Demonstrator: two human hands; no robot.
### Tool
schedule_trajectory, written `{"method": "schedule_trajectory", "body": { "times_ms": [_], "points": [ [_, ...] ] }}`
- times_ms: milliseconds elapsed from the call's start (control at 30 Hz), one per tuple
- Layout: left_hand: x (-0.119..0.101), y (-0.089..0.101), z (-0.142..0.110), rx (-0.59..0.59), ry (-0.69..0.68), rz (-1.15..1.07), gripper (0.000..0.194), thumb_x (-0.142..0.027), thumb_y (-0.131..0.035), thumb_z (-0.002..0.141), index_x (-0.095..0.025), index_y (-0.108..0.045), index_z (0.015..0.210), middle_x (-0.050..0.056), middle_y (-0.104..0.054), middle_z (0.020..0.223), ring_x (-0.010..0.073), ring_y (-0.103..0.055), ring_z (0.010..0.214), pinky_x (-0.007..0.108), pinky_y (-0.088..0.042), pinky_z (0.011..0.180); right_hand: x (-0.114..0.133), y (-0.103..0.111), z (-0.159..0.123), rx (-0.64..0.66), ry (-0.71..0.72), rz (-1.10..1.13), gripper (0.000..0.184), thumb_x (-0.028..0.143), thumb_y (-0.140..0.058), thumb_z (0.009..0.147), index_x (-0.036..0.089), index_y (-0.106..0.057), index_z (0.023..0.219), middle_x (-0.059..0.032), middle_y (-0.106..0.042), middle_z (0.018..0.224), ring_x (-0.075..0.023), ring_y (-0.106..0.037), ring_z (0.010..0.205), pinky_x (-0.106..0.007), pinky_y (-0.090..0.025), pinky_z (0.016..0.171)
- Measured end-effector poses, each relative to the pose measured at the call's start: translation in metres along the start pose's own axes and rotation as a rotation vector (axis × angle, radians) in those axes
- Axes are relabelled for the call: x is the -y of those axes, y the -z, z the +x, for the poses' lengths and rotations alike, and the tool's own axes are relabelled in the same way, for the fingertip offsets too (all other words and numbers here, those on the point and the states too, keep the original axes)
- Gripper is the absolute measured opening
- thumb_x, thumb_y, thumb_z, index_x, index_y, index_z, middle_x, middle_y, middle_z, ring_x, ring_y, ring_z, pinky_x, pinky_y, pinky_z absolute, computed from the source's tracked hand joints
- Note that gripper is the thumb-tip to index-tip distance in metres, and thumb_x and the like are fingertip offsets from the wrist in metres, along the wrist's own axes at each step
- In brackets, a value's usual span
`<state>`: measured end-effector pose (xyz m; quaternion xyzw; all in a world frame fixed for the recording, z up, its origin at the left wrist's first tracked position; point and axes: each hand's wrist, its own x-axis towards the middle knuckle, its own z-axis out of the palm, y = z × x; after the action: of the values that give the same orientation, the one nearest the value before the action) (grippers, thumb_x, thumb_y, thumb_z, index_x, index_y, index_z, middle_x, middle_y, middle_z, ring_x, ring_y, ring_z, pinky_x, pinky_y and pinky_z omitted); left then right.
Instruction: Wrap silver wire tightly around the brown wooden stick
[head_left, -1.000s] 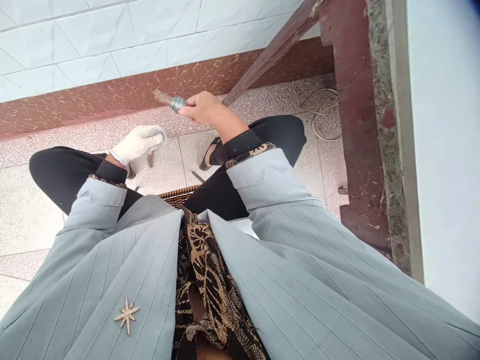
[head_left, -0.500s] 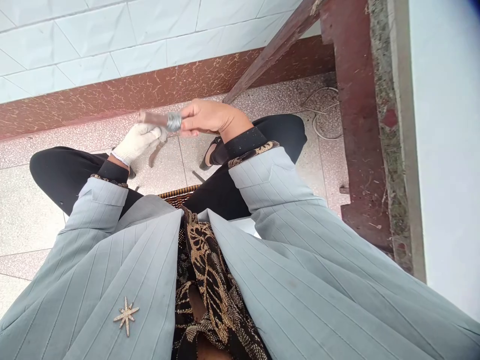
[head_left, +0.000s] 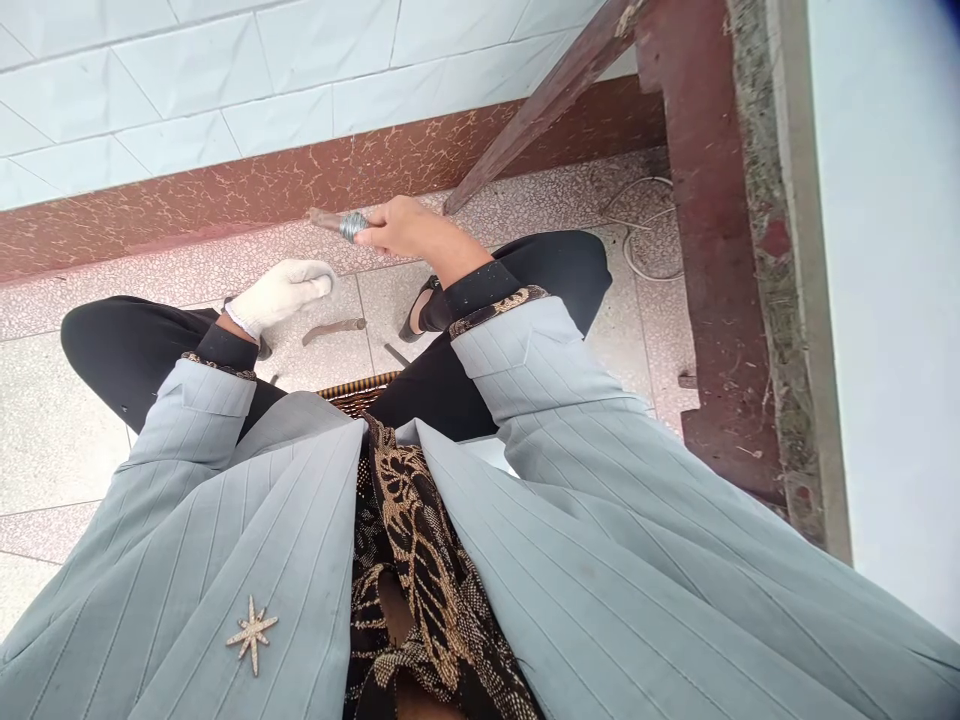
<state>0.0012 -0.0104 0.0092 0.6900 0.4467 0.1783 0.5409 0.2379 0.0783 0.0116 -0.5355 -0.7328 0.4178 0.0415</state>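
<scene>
Wire-wound stick [head_left: 346,226] is grasped in my right hand [head_left: 405,228]. Half a second ago it overlapped my gloved left hand [head_left: 281,293]; now I see it clear. Curved brown piece [head_left: 334,330], earlier slanting toward the glove, shows flatter, apart. Left fingers curled; contents: cannot tell.

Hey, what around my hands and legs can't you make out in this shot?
In the head view:
Gloved left hand: its curled fingers hide the palm, so any held object is unclear.
Wire-wrapped stick: the right hand covers its near end.
Wicker piece: trousers and jacket cover the rest; its shape is unclear.
Curved brown piece on the floor: too small to tell its material.
</scene>
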Motion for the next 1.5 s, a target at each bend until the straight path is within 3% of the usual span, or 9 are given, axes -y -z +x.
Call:
{"method": "schedule_trajectory", "body": {
  "times_ms": [267,467,633,733,833,1000,1167,1367,1500],
  "points": [
    [-0.005,0.011,0.000,-0.145,-0.002,0.140,0.017,-0.033,-0.057,0.086,-0.021,-0.064,0.076,0.002,-0.056,0.068,0.0157,-0.047,0.065,0.030,-0.038,0.066,0.006,-0.002,-0.006,0.462,0.028,-0.309,0.034,0.034,-0.067,0.099,0.016,-0.060,0.071,-0.0003,-0.055,0.063,-0.0134,-0.049,0.062,-0.030,-0.035,0.065],
    [0.003,0.010,0.004,-0.159,-0.037,0.147,0.017,-0.034,-0.057,0.085,-0.020,-0.064,0.079,0.002,-0.058,0.071,0.0164,-0.051,0.068,0.031,-0.040,0.068,0.011,-0.002,-0.018,0.895,0.219,-0.041,0.031,0.027,-0.065,0.101,0.015,-0.059,0.073,0.0052,-0.048,0.057,-0.0080,-0.040,0.054,-0.025,-0.033,0.061],
    [-0.002,0.010,0.002,-0.244,-0.058,0.023,0.023,-0.039,-0.055,0.093,-0.021,-0.058,0.078,-0.001,-0.047,0.064,0.0126,-0.040,0.059,0.030,-0.035,0.062,0.005,0.008,-0.020,0.306,0.445,0.628,0.034,0.048,-0.073,0.095,0.018,-0.061,0.086,0.0031,-0.052,0.068,-0.0092,-0.038,0.056,-0.026,-0.031,0.055],
    [-0.008,0.009,0.000,-0.188,-0.008,0.019,0.023,-0.036,-0.053,0.094,-0.020,-0.060,0.079,0.000,-0.047,0.064,0.0119,-0.038,0.057,0.030,-0.034,0.060,0.002,0.008,-0.013,-0.007,0.322,0.868,0.034,0.055,-0.063,0.100,0.021,-0.061,0.095,0.0033,-0.047,0.069,-0.0118,-0.033,0.056,-0.028,-0.029,0.053],
    [-0.012,0.005,-0.001,-0.129,0.003,0.053,0.020,-0.035,-0.055,0.092,-0.020,-0.064,0.083,0.001,-0.051,0.067,0.0127,-0.042,0.059,0.029,-0.036,0.061,0.003,0.003,-0.006,-0.093,0.104,0.741,0.027,0.047,-0.062,0.101,0.021,-0.061,0.094,0.0025,-0.051,0.067,-0.0125,-0.036,0.058,-0.028,-0.032,0.056],
    [-0.010,0.003,-0.001,-0.113,0.013,0.091,0.020,-0.034,-0.057,0.091,-0.020,-0.065,0.080,0.001,-0.057,0.068,0.0156,-0.050,0.065,0.031,-0.043,0.066,0.008,-0.003,-0.004,0.014,0.016,0.091,0.025,0.034,-0.068,0.096,0.019,-0.061,0.077,-0.0006,-0.056,0.066,-0.0132,-0.047,0.063,-0.030,-0.036,0.063],
    [0.001,0.009,0.002,-0.170,0.003,0.158,0.015,-0.028,-0.058,0.086,-0.021,-0.065,0.075,0.002,-0.060,0.070,0.0175,-0.055,0.072,0.030,-0.044,0.071,0.013,-0.005,-0.009,0.426,0.039,-0.255,0.034,0.030,-0.066,0.099,0.017,-0.058,0.069,0.0011,-0.052,0.060,-0.0116,-0.044,0.058,-0.030,-0.034,0.063],
    [0.007,0.010,0.004,-0.159,-0.010,0.083,0.014,-0.030,-0.060,0.087,-0.019,-0.066,0.081,0.002,-0.061,0.073,0.0160,-0.053,0.069,0.030,-0.042,0.068,0.010,0.001,-0.018,0.797,0.253,0.029,0.030,0.021,-0.064,0.101,0.015,-0.059,0.073,0.0035,-0.050,0.059,-0.0085,-0.042,0.055,-0.026,-0.032,0.061],
    [0.007,0.007,0.005,-0.198,-0.084,-0.099,0.023,-0.041,-0.060,0.093,-0.019,-0.063,0.086,-0.001,-0.053,0.068,0.0120,-0.041,0.058,0.029,-0.036,0.060,0.005,0.005,-0.020,0.506,0.454,0.509,0.032,0.042,-0.075,0.093,0.016,-0.061,0.079,0.0026,-0.054,0.064,-0.0080,-0.040,0.054,-0.027,-0.029,0.056]
  ]
}}
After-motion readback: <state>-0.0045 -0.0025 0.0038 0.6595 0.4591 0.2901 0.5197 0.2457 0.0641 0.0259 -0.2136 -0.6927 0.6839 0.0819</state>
